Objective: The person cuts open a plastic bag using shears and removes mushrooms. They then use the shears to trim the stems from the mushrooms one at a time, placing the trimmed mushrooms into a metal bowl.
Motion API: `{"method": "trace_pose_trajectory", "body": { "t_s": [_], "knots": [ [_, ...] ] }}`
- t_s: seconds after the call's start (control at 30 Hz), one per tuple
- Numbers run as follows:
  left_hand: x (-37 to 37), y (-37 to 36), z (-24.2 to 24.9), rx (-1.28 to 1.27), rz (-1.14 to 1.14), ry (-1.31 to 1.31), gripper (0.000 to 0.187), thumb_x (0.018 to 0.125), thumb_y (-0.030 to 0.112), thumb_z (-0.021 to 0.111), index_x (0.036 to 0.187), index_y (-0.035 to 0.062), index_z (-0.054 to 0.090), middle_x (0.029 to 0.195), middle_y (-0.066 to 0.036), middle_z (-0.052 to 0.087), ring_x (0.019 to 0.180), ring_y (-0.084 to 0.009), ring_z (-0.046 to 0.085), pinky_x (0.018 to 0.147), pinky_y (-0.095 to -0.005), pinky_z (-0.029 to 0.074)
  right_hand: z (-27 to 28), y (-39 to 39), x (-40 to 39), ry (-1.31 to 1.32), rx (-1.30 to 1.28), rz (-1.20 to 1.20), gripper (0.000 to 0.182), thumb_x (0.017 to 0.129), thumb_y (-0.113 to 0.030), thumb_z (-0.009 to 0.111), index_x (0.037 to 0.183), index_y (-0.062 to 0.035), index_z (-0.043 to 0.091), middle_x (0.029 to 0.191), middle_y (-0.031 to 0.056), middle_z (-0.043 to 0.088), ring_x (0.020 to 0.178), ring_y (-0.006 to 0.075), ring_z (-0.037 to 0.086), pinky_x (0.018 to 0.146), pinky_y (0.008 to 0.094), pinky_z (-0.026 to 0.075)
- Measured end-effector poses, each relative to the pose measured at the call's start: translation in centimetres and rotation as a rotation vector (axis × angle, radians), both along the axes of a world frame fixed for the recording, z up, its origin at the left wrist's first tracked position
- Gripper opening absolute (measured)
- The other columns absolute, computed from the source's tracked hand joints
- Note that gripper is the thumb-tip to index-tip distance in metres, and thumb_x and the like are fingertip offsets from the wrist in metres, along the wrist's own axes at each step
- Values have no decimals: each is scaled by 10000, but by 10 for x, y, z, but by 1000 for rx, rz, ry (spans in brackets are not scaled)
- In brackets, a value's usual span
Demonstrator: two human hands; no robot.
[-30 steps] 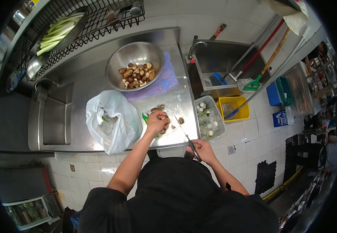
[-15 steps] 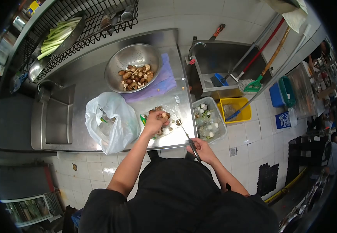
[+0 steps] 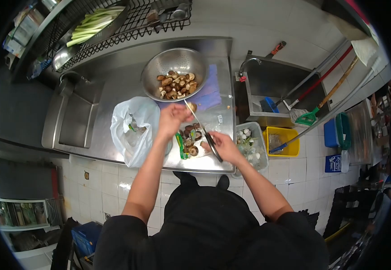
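Observation:
My left hand (image 3: 173, 119) pinches a brown mushroom (image 3: 192, 107) just in front of the metal colander (image 3: 152, 72). In my right hand (image 3: 224, 146) is a knife with a black handle (image 3: 213, 147). Its narrow blade (image 3: 197, 118) points up and left, its tip close to the pinched mushroom. Cut mushrooms (image 3: 177, 85) lie inside the colander. Below my hands, on the steel counter, are more brown mushrooms (image 3: 193, 150) on an opened plastic package with a green printed edge (image 3: 180, 145).
A white plastic bag (image 3: 134, 135) stands left of the package. Purple cloth (image 3: 211, 92) lies under the colander. Right of the counter are a grey tub (image 3: 260, 157) with white scraps, a yellow bucket (image 3: 290, 146) and a deep sink (image 3: 267, 81). Another basin (image 3: 76, 126) is at left.
Both hands have moved forward, from over the package toward the colander, with the mushroom and knife. The package and its mushrooms are now less covered. The camera view has shifted.

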State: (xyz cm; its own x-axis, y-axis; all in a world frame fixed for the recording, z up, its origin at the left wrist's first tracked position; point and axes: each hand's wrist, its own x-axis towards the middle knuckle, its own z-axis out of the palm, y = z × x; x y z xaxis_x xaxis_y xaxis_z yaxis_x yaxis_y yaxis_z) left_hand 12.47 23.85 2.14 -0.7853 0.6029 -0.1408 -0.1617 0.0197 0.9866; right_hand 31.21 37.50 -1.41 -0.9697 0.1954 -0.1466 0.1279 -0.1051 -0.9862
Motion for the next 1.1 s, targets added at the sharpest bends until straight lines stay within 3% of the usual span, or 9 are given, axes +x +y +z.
{"method": "trace_pose_trajectory", "body": {
  "t_s": [0.2,0.37,0.43,0.47,0.57,0.63,0.83,0.97,1.1],
  "knots": [
    [-96,8,36,1,96,41,206,947,52,651,1072,-97,585,936,-175,716,802,-238,736,705,-302,615,51,12,-91,-102,-43,-8,454,853,-220,806,1177,47,633,657,-23,588,496,37,549,401,207,404],
    [-134,12,4,-274,95,141,348,941,184,687,1145,-85,603,939,-184,713,761,-263,721,698,-334,603,39,6,-101,-179,-26,-102,442,857,-233,796,1178,27,638,628,-13,566,464,51,537,373,215,394],
    [-126,4,-22,-545,337,1404,413,895,241,729,1144,-73,630,883,-174,716,751,-305,697,726,-388,579,30,-1,-79,-168,38,-205,438,868,-225,782,1200,15,629,634,-12,568,474,61,527,387,231,399],
    [-112,1,-30,-421,207,1211,359,868,214,718,1118,-37,664,911,-173,717,823,-332,683,799,-435,544,30,-5,-64,-241,17,-284,506,846,-252,812,1213,37,617,632,-21,579,464,62,508,424,233,381],
    [-45,-7,-38,-417,-772,290,235,845,88,624,1063,39,698,994,-137,699,838,-328,683,760,-432,542,15,-10,-9,-314,-49,-338,509,852,-236,805,1230,45,610,641,-5,597,467,70,522,405,238,380],
    [6,-10,-75,-445,-1043,921,160,852,112,635,968,25,702,977,-132,719,865,-283,699,667,-385,566,6,-19,22,-382,-79,-379,495,857,-228,798,1226,47,615,639,0,597,471,70,531,385,236,386],
    [16,13,-95,-718,-862,1367,202,804,77,631,998,59,686,1024,-126,677,860,-304,715,670,-406,584,-9,-44,79,-419,-173,-429,515,840,-255,818,1214,44,627,639,7,603,469,67,542,363,231,404],
    [7,18,-79,-745,-1038,1411,190,748,87,680,934,58,709,1013,-144,670,778,-318,714,656,-421,580,-15,-47,104,-459,-39,-348,567,815,-268,847,1221,55,619,645,-34,583,535,38,539,468,229,428],
    [25,6,-59,-542,-664,1045,127,829,106,640,921,25,673,1003,-137,656,810,-359,696,725,-476,559,-25,-49,125,-324,187,-334,567,796,-250,847,1237,15,610,788,11,629,712,90,599,646,261,490]
  ]
}}
